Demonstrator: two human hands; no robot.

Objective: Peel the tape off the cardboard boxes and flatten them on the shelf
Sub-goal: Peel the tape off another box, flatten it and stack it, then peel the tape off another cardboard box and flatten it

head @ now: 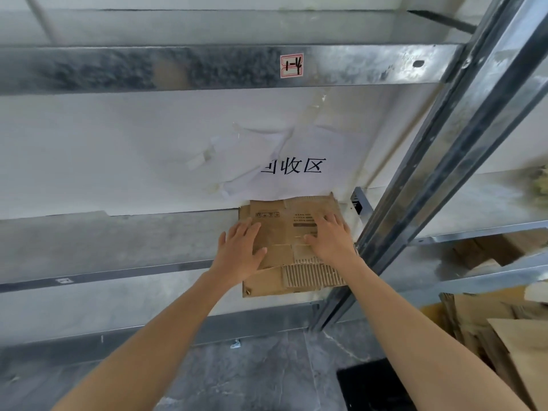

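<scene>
Open shelf (118,241) runs left of the cardboard (278,229); a metal post (415,203) blocks the right, the wall (118,161) the far side.

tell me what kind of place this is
Likely a warehouse recycling corner: grey galvanised metal shelving, a white paper sign reading 回收区 (recycling area), and flattened brown cardboard lying on the shelf.
</scene>
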